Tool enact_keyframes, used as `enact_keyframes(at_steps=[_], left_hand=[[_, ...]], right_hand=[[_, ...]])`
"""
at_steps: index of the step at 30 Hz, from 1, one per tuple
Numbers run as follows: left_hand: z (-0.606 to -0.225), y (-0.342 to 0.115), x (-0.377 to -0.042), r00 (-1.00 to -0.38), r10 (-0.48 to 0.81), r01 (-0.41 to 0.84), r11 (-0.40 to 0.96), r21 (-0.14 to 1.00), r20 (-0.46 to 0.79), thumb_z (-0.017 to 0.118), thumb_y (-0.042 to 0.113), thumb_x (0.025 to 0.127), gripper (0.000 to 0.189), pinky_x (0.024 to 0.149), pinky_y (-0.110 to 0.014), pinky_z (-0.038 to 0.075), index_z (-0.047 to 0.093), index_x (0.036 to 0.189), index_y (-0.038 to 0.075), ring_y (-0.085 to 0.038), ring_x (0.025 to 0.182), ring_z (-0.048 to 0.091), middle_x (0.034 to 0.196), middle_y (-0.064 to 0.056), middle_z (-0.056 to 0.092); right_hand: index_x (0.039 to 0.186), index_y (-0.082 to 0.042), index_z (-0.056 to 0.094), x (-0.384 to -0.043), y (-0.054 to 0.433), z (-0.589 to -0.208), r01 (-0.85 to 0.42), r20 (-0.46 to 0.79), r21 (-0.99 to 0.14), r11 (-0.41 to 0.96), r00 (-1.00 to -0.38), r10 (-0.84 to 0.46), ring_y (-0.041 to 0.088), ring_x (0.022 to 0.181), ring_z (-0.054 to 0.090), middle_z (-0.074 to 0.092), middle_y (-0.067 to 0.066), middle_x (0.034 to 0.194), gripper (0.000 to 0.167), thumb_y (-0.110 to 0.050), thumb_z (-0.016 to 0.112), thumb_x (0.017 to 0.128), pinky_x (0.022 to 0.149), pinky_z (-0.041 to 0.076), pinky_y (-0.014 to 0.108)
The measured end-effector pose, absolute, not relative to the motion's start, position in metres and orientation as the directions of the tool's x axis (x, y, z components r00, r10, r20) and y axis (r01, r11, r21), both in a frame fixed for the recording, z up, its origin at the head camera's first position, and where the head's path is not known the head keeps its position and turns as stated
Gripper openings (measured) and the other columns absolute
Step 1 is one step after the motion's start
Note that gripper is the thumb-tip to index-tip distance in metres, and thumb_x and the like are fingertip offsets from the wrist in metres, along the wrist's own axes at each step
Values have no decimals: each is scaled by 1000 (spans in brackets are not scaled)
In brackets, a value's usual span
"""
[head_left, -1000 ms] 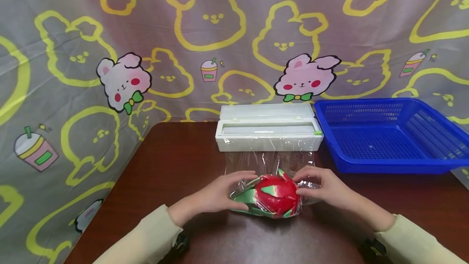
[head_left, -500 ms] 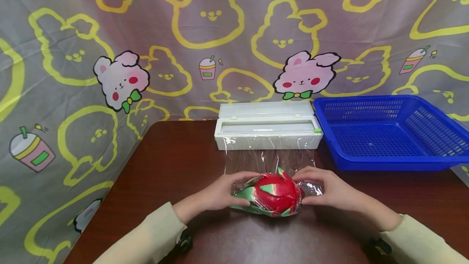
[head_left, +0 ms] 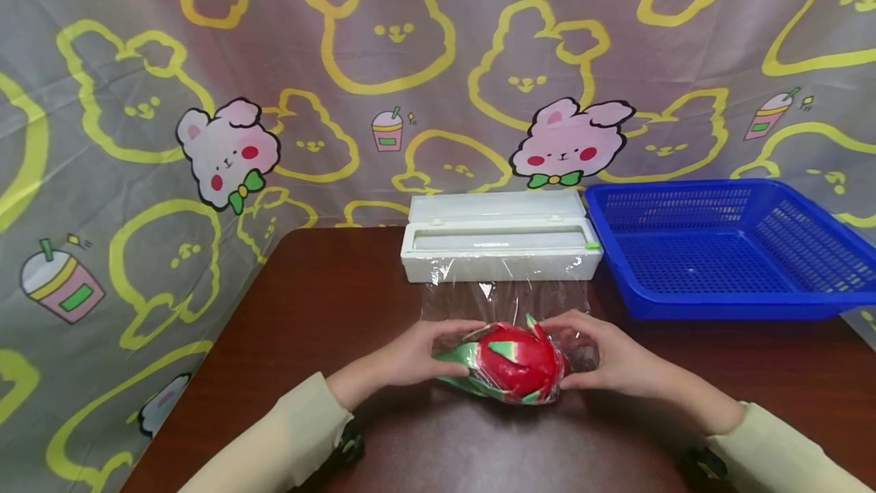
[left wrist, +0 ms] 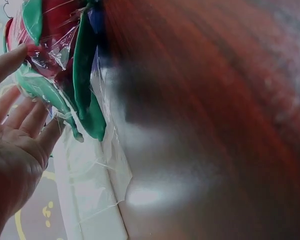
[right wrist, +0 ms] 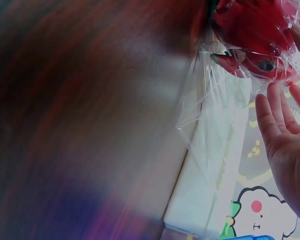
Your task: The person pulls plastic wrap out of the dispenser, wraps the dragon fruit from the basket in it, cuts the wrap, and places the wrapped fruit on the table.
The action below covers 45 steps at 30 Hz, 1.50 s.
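Observation:
A red dragon fruit [head_left: 522, 362] with green scales lies wrapped in clear cling film [head_left: 472, 299] on the brown table. My left hand [head_left: 411, 354] grips the green-leafed end, thumb in front and fingers behind. At the red end, my right hand [head_left: 619, 356] holds the fruit through the film in the same way. Film still runs from the fruit back to a white cling film dispenser [head_left: 503, 268], whose lid stands up. In the left wrist view, film stretches tight over the green scales [left wrist: 85, 75]. Loose folds show beside the red skin [right wrist: 260, 30] in the right wrist view.
A blue plastic basket [head_left: 691, 306] stands at the back right, beside the dispenser's right end. A green slider [head_left: 592, 246] sits on the dispenser's right edge. Behind the table hangs a patterned curtain [head_left: 438, 105].
The dragon fruit has turned slightly between my hands, its upper scale shifting right. My right thumb has moved lower at the red end, and my left hand has shifted slightly right.

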<state>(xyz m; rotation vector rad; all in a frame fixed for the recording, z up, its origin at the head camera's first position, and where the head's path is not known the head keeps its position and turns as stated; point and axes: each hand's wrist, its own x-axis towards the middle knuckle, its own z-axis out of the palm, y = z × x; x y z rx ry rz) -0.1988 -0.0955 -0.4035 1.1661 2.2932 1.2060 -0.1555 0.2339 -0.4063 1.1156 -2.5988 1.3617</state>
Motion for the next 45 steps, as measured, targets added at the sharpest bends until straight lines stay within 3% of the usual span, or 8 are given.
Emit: enact_keyframes(at_steps=[7, 17, 26, 35, 40, 45], left_hand=[[-404, -94, -199, -632, 770, 494, 312, 812, 88, 77, 14, 85, 63, 94, -26, 46, 51, 142, 15, -10, 116, 58, 130, -1, 61], [-405, -91, -206, -640, 767, 449, 325, 832, 45, 73, 18, 89, 59, 94, -25, 46, 50, 143, 15, -8, 120, 54, 134, 0, 58], [-407, -91, -215, -637, 770, 460, 342, 819, 36, 67, 18, 93, 52, 93, -26, 46, 51, 142, 12, -11, 118, 55, 132, -3, 60], [-409, -89, -223, -654, 755, 480, 362, 799, 50, 62, 19, 97, 44, 97, -29, 44, 55, 138, 8, -12, 115, 56, 124, -6, 65], [-408, -87, -226, -672, 739, 472, 384, 794, 42, 61, 19, 97, 41, 96, -30, 44, 57, 136, 7, -14, 111, 57, 120, -8, 66], [-408, -86, -230, -679, 733, 467, 393, 792, 37, 61, 19, 97, 40, 96, -29, 43, 58, 135, 7, -13, 111, 57, 121, -8, 66]], right_hand=[[132, -12, 56, -158, 234, -408, -601, 323, -696, 394, -751, -575, 14, 92, 61, 62, 4, 119, 67, -33, 84, 76, 73, 56, 33], [137, -9, 54, -164, 235, -404, -541, 237, -738, 402, -767, -596, 17, 96, 63, 62, 6, 120, 62, -26, 79, 83, 73, 57, 34], [136, -8, 55, -168, 232, -402, -544, 229, -686, 484, -792, -565, 13, 96, 61, 64, 0, 115, 55, -27, 74, 87, 74, 55, 32], [140, -16, 51, -167, 227, -397, -563, 265, -598, 570, -810, -522, 28, 116, 56, 53, 3, 134, 59, -35, 71, 89, 85, 53, 48], [143, -14, 47, -166, 220, -395, -577, 268, -585, 570, -801, -536, 30, 123, 52, 48, 6, 141, 72, -43, 75, 84, 89, 51, 49], [143, -15, 48, -168, 215, -394, -589, 274, -557, 585, -796, -540, 30, 123, 52, 49, 6, 141, 74, -47, 74, 82, 90, 50, 48]])
